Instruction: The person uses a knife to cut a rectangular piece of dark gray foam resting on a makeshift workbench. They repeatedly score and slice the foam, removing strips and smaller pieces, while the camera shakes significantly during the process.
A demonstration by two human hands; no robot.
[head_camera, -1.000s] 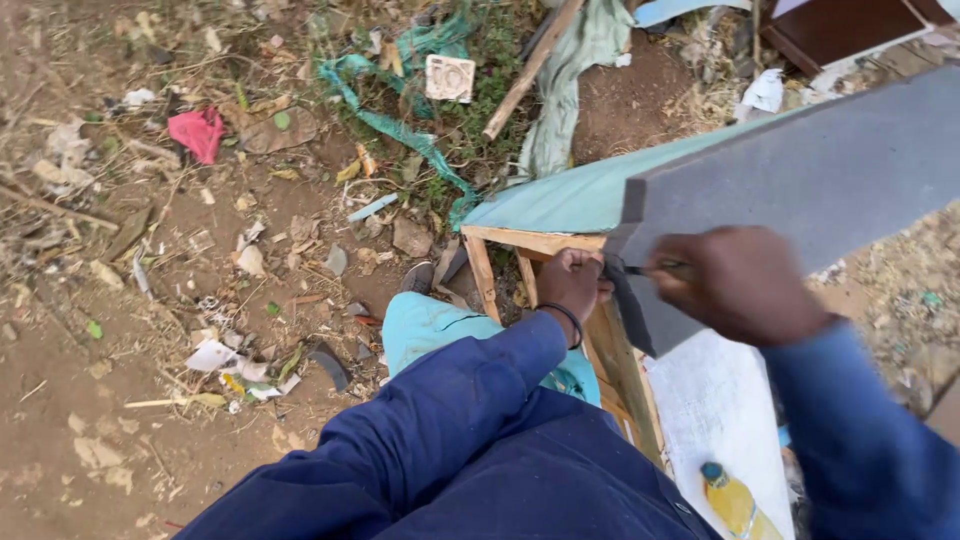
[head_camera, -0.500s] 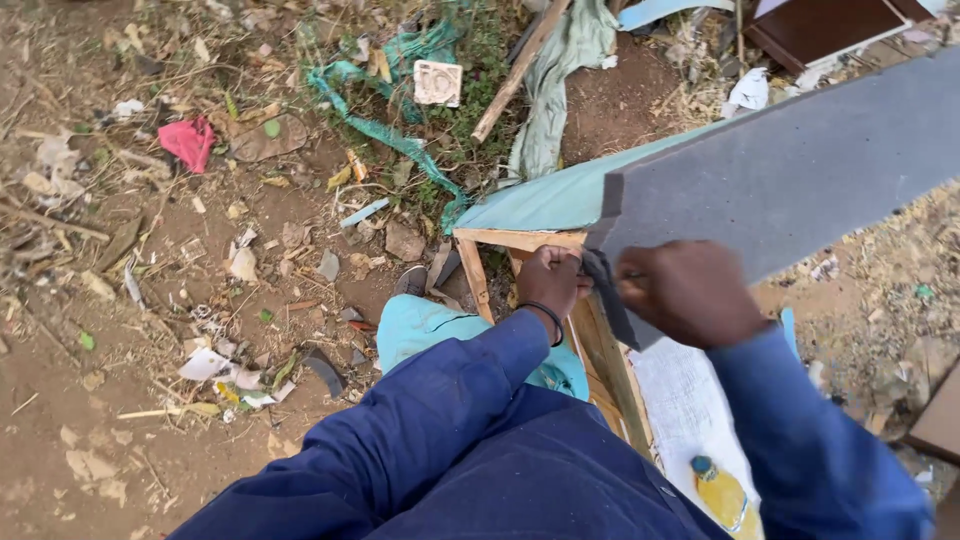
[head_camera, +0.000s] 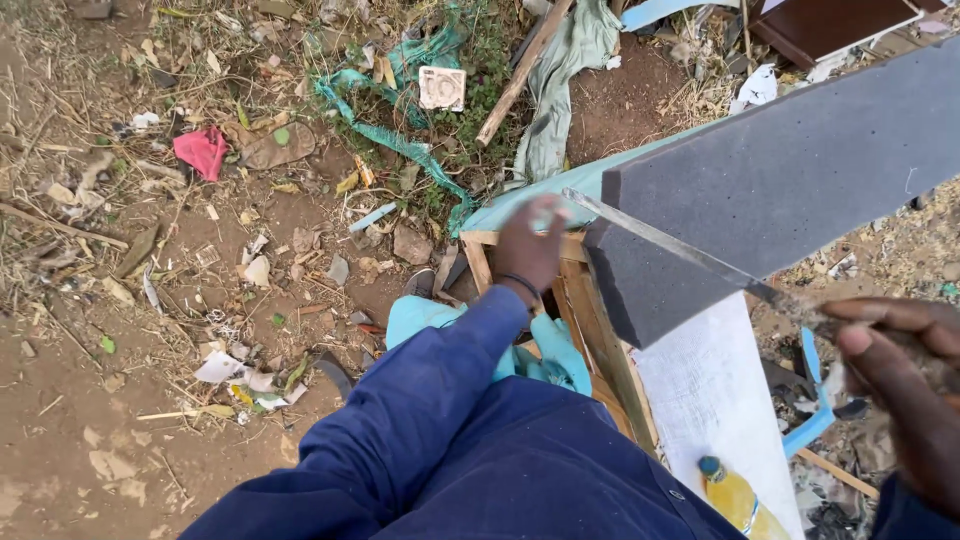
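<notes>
Outdoors, on bare littered ground (head_camera: 120,420), a red scrap of cloth (head_camera: 202,150) and a teal strip of netting (head_camera: 400,140) are lying among dry leaves, well apart from the work. Further right, the left hand (head_camera: 530,245), in a blue sleeve (head_camera: 420,390), is pressing down on the top rail of a wooden frame (head_camera: 600,340), apparently steadying it; it is blurred, so I cannot tell how its fingers are set. A grey foam slab (head_camera: 800,190) is resting across the frame, its cut end overhanging toward the person, which is leaving that edge free for the blade. A long thin blade (head_camera: 680,245) is lying slantwise across that end, touching the foam. At the far right, the right hand (head_camera: 900,390) is gripping the blade's handle end, fingers curled shut round it. Below, a yellow bottle (head_camera: 735,500) is lying beside a white sheet (head_camera: 710,400).
</notes>
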